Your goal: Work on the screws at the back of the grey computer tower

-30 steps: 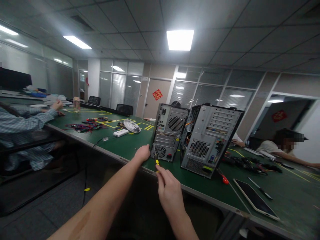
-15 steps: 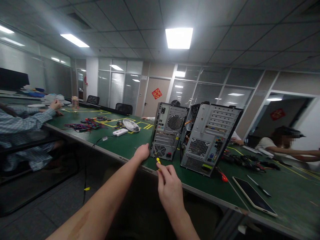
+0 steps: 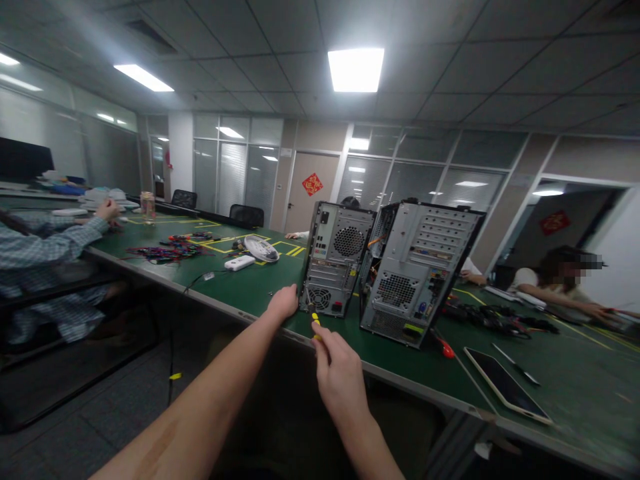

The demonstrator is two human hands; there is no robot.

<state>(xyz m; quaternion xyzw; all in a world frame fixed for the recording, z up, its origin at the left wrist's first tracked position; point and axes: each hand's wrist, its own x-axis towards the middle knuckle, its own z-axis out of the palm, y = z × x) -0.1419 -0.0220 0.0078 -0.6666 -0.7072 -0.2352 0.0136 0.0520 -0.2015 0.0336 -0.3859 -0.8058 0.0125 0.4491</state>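
Two computer cases stand upright side by side on the green table [image 3: 240, 293], their rear panels facing me. At the lower left edge of the smaller computer case [image 3: 327, 270], my left hand [image 3: 284, 303] presses with bent fingers; the fingertips are hidden. My right hand [image 3: 340, 367] is closed around a yellow-and-black screwdriver [image 3: 315, 319]. The screwdriver points at the lower part of that rear panel, near the round fan grille, but its tip is too small to make out. The larger computer case [image 3: 420, 273] is on the right, with one side open and wires showing.
A red-handled tool [image 3: 447, 348], a phone-like tablet [image 3: 505, 383] and a thin metal tool [image 3: 516, 365] lie at right, before black cables [image 3: 493, 317]. Leftward are a white power strip [image 3: 239, 263], a white basket [image 3: 261, 248] and bundled wires [image 3: 167, 251]. Other people sit around the table.
The view has shifted slightly. My left hand stays at the case, and my right hand still holds the screwdriver at the lower rear panel. The person at right has moved their arms lower.
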